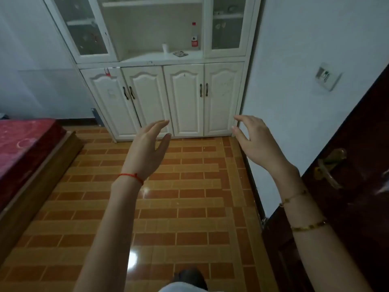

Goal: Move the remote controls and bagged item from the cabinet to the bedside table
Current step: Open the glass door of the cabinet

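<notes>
A white cabinet (162, 98) stands against the far wall, with four shut lower doors and an open shelf above. On that shelf lie a small flat bagged item (180, 53), a white cylinder (165, 48) and a red-labelled bottle (194, 40). No remote control can be made out. My left hand (149, 148) and my right hand (252, 140) are raised in front of the lower doors, fingers apart, both holding nothing. They are well short of the cabinet.
A bed with a red cover (23, 148) on a wooden frame fills the left side. A dark wooden door with a brass handle (330, 165) stands open at the right. Orange tiled floor (179, 197) lies between me and the cabinet. A wall switch (326, 76) is at the right.
</notes>
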Demonstrator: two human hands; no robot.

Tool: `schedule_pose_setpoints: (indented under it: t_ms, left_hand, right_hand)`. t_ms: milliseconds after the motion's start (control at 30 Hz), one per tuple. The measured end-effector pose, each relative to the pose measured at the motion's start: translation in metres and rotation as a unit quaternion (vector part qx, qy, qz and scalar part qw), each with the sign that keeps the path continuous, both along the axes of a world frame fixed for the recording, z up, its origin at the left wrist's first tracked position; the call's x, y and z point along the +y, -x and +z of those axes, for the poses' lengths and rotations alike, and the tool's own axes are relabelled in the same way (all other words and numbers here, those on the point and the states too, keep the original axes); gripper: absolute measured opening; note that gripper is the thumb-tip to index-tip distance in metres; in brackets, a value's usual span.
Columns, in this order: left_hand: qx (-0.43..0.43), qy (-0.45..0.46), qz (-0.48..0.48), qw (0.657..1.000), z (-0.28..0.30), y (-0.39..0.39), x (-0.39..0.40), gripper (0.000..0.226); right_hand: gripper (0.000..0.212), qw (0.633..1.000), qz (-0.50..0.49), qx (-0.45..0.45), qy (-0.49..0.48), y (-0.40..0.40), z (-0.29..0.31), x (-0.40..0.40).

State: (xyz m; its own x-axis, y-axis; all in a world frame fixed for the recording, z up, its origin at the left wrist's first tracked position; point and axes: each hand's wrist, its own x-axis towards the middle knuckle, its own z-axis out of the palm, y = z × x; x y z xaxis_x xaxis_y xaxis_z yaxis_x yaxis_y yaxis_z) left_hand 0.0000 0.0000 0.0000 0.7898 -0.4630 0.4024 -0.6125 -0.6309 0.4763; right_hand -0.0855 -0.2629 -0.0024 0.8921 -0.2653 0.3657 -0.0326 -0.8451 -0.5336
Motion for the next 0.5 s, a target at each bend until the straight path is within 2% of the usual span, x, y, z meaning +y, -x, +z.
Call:
schedule_pose_setpoints:
  t_ms: [267,500]
  left_hand:
    - [0.009,-0.012,0.006,1.0,-0.021,-0.037,-0.016,0.044]
    - [0.02,-0.02,0.014,0.999,-0.044,-0.106,-0.044,0.043]
  right_hand:
    - [0.044,1.0,-0.008,0.022,-0.001,-0.037,-0.018,-0.019]
    - [0.045,0.999,-0.005,0.052,-0.015,-0.106,-0.042,-0.041]
